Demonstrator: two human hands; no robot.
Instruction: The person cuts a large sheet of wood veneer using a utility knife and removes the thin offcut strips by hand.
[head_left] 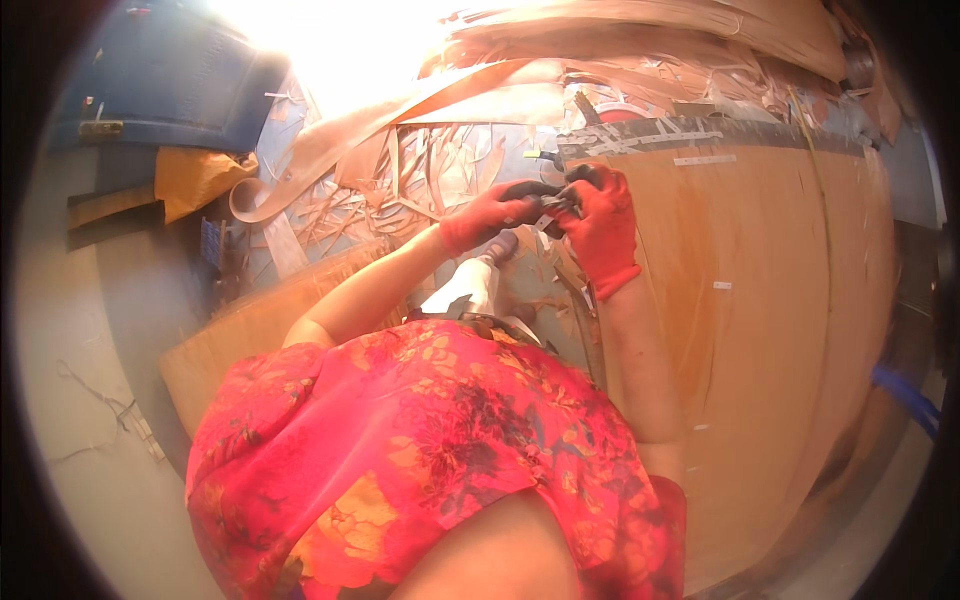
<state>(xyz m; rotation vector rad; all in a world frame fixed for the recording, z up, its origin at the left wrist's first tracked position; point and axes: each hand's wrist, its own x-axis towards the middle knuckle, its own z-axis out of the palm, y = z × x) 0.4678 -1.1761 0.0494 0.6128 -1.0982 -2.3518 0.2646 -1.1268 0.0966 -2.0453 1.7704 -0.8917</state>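
Observation:
My left hand (492, 214) and my right hand (602, 222) meet in front of me, both in red gloves with dark grey palms and fingertips. The fingers of both are closed and pinched toward each other. Whatever lies between them is small and hidden by the dark fingertips. Right beside them is the far left corner of a large stack of pale brown wood veneer sheets (760, 300). Short white tape strips (705, 160) stick to its top sheet. A small yellow-ended tool (545, 156) shows just behind my hands, its kind unclear.
Torn veneer strips (400, 170) litter the floor ahead, with a long curled strip (380, 115) across them. Veneer bundles (650, 25) lie at the back. A blue bin-like object (180, 85) and a yellow-orange sheet (195, 180) are at the far left. Another board (250, 310) lies left of me.

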